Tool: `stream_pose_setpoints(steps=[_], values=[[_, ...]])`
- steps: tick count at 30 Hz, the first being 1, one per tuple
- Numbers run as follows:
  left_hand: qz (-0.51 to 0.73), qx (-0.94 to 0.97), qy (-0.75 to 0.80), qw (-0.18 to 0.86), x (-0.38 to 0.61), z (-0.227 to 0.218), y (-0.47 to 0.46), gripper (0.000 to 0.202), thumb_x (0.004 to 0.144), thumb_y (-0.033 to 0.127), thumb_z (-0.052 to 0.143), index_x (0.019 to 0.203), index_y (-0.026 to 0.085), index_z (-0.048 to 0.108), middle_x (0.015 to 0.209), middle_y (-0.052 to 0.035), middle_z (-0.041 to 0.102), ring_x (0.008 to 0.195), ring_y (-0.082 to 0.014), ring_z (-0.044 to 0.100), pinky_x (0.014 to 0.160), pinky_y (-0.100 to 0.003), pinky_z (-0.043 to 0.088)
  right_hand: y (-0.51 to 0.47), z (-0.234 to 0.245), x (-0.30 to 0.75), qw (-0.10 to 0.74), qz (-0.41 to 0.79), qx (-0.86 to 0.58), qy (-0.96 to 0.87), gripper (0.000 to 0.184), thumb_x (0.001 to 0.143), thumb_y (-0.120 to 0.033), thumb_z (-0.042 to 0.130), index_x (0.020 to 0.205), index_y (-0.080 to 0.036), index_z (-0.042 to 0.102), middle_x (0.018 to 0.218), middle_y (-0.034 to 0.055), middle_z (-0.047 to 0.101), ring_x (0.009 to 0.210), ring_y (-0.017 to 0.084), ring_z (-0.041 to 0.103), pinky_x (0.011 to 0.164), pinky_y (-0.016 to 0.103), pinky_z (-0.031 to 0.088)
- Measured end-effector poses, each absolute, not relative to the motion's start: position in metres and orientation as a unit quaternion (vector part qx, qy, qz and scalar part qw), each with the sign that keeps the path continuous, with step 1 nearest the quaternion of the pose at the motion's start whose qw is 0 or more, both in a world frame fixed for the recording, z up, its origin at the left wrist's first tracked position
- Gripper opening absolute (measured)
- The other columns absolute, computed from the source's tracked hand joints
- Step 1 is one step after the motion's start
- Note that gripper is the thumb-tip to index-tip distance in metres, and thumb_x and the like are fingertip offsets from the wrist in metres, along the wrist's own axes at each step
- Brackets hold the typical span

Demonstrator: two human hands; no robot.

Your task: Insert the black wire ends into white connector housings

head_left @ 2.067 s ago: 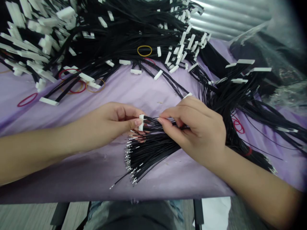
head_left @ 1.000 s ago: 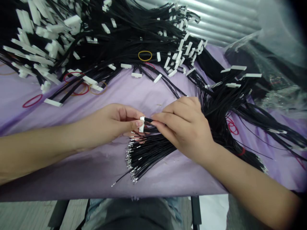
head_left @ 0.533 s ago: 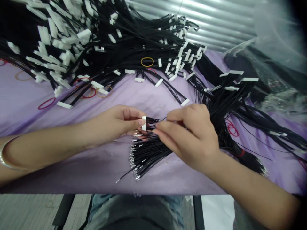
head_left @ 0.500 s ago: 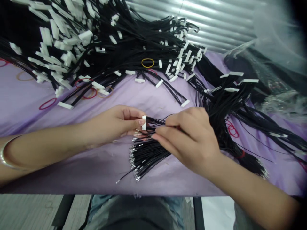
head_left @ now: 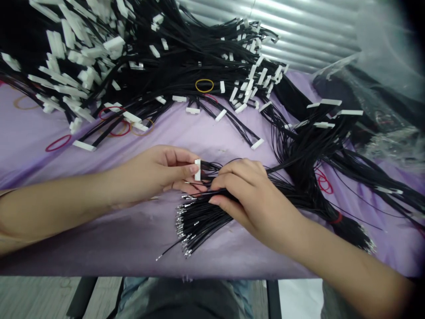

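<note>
Between thumb and fingers, my left hand (head_left: 172, 170) pinches a white connector housing (head_left: 197, 170) held upright on edge. Black wires run from the housing to the right, toward my right hand (head_left: 244, 188). The right fingers are bent and closed around thin black wires beside the housing; exactly how many is hidden. Below both hands lies a fanned bundle of loose black wires (head_left: 202, 217) with shiny metal terminals at their left ends. One wire (head_left: 169, 249) sticks out from the bundle at the lower left.
A big heap of black wires with white connectors (head_left: 83, 57) covers the back of the purple-covered table (head_left: 149, 239). Rubber bands, one yellow (head_left: 204, 85) and several red (head_left: 323, 181), lie about. At right are a banded wire bundle (head_left: 348, 228) and a clear plastic bag (head_left: 381, 119).
My right hand has shifted slightly left and down, and its fingers have curled closer over the wires. My left hand still pinches the connector housing. The view has shifted a little.
</note>
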State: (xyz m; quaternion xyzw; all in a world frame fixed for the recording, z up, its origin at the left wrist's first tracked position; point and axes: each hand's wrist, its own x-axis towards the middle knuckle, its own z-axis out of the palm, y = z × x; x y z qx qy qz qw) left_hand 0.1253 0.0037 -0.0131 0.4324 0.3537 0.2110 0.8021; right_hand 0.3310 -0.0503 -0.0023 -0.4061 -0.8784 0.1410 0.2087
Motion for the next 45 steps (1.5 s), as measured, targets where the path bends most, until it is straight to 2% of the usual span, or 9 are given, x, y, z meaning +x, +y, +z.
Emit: stream_pose_setpoints(steps=[4,9,15,21,24,28,35,40,45], values=[[0.207,0.438,0.347,0.803,0.125,-0.013,0.004,0.017,0.091,0.009,0.053,0.088,0.013,0.069,0.082,-0.0053,0.074,0.076,-0.0127,0.071,0.073,-0.017,0.058,-0.047,-0.007,0.333,0.253,0.14,-0.397,-0.871,0.016,0.092,-0.019,0.054,0.092,-0.01,0.067,0.084,0.0057,0.064,0.08,0.016,0.056,0.075,0.032,0.043],[0.202,0.439,0.351,0.802,0.124,-0.012,0.003,0.017,0.092,0.009,0.052,0.088,0.012,0.069,0.081,-0.0069,0.074,0.075,-0.0135,0.071,0.072,-0.018,0.059,-0.046,-0.013,0.334,0.231,0.137,-0.402,-0.875,0.017,0.088,-0.025,0.061,0.09,-0.012,0.071,0.083,0.006,0.06,0.079,0.017,0.055,0.073,0.034,0.042],[0.211,0.444,0.354,0.796,0.123,-0.012,0.002,0.017,0.092,0.01,0.053,0.084,0.013,0.068,0.078,-0.0067,0.074,0.074,-0.013,0.072,0.072,-0.016,0.058,-0.044,-0.007,0.337,0.219,0.208,-0.385,-0.872,0.012,0.087,-0.022,0.061,0.086,-0.015,0.071,0.085,0.005,0.055,0.081,0.015,0.052,0.076,0.032,0.041],[0.213,0.466,0.369,0.776,0.123,-0.012,0.001,0.015,0.091,0.012,0.056,0.082,0.014,0.068,0.077,-0.0041,0.074,0.072,-0.0116,0.071,0.07,-0.013,0.057,-0.043,0.0,0.339,0.233,0.281,-0.386,-0.847,0.008,0.088,-0.019,0.06,0.087,-0.014,0.066,0.092,0.0048,0.057,0.088,0.012,0.054,0.08,0.027,0.043],[0.207,0.49,0.373,0.76,0.125,-0.011,0.001,0.016,0.091,0.01,0.055,0.082,0.014,0.068,0.077,-0.0029,0.074,0.071,-0.0108,0.071,0.07,-0.013,0.057,-0.043,0.005,0.34,0.241,0.351,-0.414,-0.805,0.009,0.088,-0.019,0.06,0.082,-0.014,0.065,0.083,0.0004,0.062,0.077,0.007,0.056,0.072,0.02,0.044],[0.198,0.516,0.372,0.746,0.125,-0.01,0.0,0.015,0.091,0.01,0.054,0.086,0.014,0.068,0.081,-0.0015,0.074,0.074,-0.0114,0.071,0.071,-0.015,0.058,-0.043,0.01,0.341,0.266,0.406,-0.459,-0.744,0.006,0.084,-0.017,0.065,0.082,-0.017,0.07,0.077,-0.0032,0.068,0.069,0.004,0.059,0.062,0.014,0.044],[0.192,0.528,0.386,0.731,0.124,-0.009,0.0,0.013,0.09,0.015,0.058,0.082,0.016,0.069,0.074,-0.0011,0.073,0.068,-0.0116,0.07,0.067,-0.013,0.057,-0.039,0.01,0.342,0.312,0.396,-0.537,-0.677,0.005,0.073,-0.021,0.073,0.071,-0.016,0.073,0.061,-0.0007,0.065,0.053,0.007,0.054,0.045,0.018,0.04],[0.188,0.517,0.387,0.74,0.124,-0.009,0.001,0.016,0.091,0.012,0.056,0.084,0.015,0.069,0.075,-0.0019,0.073,0.069,-0.0116,0.071,0.067,-0.013,0.057,-0.038,0.008,0.342,0.304,0.318,-0.528,-0.726,0.009,0.073,-0.011,0.069,0.065,-0.016,0.07,0.057,-0.0024,0.061,0.051,0.007,0.051,0.045,0.02,0.038],[0.196,0.498,0.391,0.749,0.126,-0.007,0.002,0.018,0.091,0.008,0.055,0.083,0.014,0.07,0.071,-0.0022,0.073,0.067,-0.0123,0.071,0.065,-0.013,0.057,-0.039,0.008,0.343,0.299,0.309,-0.516,-0.741,0.012,0.072,-0.01,0.069,0.063,-0.018,0.067,0.058,-0.0029,0.061,0.052,0.008,0.052,0.046,0.022,0.04]])
